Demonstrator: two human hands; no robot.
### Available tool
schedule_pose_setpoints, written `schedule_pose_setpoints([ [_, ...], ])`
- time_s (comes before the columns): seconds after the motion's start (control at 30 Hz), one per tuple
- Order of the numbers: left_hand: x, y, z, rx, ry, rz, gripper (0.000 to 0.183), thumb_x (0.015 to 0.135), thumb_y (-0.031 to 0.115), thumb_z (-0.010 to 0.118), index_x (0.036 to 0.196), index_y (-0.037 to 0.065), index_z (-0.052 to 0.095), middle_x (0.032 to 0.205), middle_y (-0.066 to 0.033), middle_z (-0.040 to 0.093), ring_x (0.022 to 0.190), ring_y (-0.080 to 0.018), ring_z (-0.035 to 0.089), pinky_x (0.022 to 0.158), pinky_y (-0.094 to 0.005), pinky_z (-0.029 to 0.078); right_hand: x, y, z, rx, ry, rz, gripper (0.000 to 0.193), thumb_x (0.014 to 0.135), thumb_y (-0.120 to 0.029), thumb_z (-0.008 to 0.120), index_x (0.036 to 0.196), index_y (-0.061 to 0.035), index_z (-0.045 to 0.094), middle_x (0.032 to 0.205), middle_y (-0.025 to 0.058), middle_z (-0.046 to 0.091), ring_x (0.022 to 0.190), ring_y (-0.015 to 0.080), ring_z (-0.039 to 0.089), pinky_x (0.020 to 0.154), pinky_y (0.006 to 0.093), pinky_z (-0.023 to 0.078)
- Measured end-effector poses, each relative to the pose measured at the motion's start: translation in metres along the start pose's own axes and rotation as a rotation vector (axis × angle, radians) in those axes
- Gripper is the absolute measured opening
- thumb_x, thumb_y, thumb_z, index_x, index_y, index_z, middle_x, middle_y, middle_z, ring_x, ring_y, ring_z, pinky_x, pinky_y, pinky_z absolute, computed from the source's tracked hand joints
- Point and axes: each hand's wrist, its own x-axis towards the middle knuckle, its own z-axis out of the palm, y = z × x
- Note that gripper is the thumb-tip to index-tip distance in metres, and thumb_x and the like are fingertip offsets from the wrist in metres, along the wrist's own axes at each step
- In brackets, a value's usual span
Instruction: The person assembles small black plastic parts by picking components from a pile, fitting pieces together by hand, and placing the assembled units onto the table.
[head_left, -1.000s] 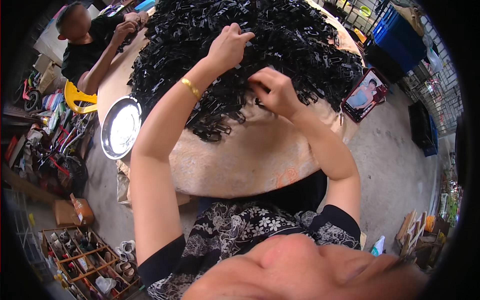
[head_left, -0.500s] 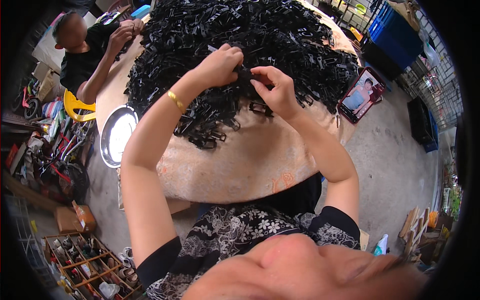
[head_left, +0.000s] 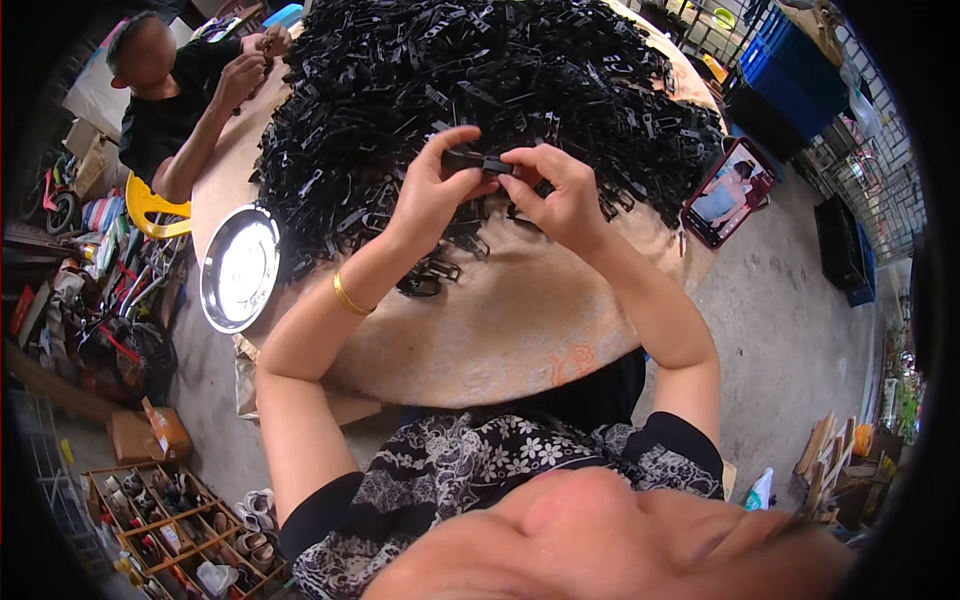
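Two hands and one small black piece by the big black pile

A big pile of thin black pieces covers most of the table. A small black piece is up in front of the near edge of the pile, between two hands. The right hand pinches one end of it with thumb and pointer. The left hand touches the other end with its thumb, and its pointer sticks up away from the piece. I cannot tell how tight the left fingers are, because some are hidden. A gold bangle is on the left wrist. Both arms reach to the near edge of the pile, and the left arm hides some of the table.

A shiny round dish sits left of the near part of the pile, close to the left arm. To the right of the pile is a phone with its screen lit. On the left side of the pile sits another person in a dark top, with both hands by the edge. What they hold is too small to tell. A yellow chair is by that person, left of the pile. Blue bins stand far to the right of the pile. Down on the floor, well to the left of the pile, is a big jumble of stuff.
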Motion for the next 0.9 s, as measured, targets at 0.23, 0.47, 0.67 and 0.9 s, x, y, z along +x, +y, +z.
schedule_pose_setpoints([
  [0.23, -0.009, -0.003, -0.007, -0.288, -0.075, -0.204, 0.035, 0.094, 0.011, 0.04, 0.126, -0.003, 0.036, 0.11, -0.013, 0.054, 0.099, -0.0205, 0.057, 0.092, -0.0351, 0.047, 0.002, -0.001, 0.0, -0.096, -0.066, -0.074, 0.019, 0.073, -0.006, 0.067, 0.091, -0.0027, 0.063, 0.071, 0.0072, 0.057, 0.059, 0.0167, 0.057, 0.052, 0.0268, 0.047],
  [0.47, -0.01, -0.007, -0.008, -0.301, -0.11, -0.241, 0.035, 0.096, 0.016, 0.037, 0.126, -0.002, 0.038, 0.112, -0.0131, 0.053, 0.102, -0.0219, 0.055, 0.094, -0.0379, 0.045, -0.001, 0.001, 0.002, -0.118, -0.07, -0.093, 0.018, 0.072, -0.007, 0.068, 0.089, -0.0037, 0.063, 0.071, 0.0068, 0.056, 0.057, 0.0189, 0.055, 0.05, 0.0278, 0.044],
  [0.67, -0.01, -0.006, -0.008, -0.26, -0.103, -0.279, 0.035, 0.096, 0.017, 0.038, 0.126, -0.001, 0.041, 0.11, -0.0112, 0.054, 0.1, -0.0206, 0.056, 0.094, -0.037, 0.046, -0.002, -0.006, 0.002, -0.157, -0.086, -0.057, 0.018, 0.071, -0.008, 0.069, 0.088, -0.0051, 0.064, 0.07, 0.0065, 0.055, 0.057, 0.0204, 0.054, 0.05, 0.0293, 0.044],
  [0.9, -0.011, -0.008, -0.012, -0.357, -0.182, -0.252, 0.036, 0.095, 0.017, 0.042, 0.126, -0.001, 0.041, 0.111, -0.0111, 0.054, 0.1, -0.0212, 0.057, 0.093, -0.0371, 0.046, 0.0, -0.007, 0.0, -0.326, -0.047, -0.219, 0.027, 0.068, -0.006, 0.072, 0.095, -0.0055, 0.066, 0.092, 0.0089, 0.058, 0.075, 0.0195, 0.055, 0.062, 0.0271, 0.046],
])
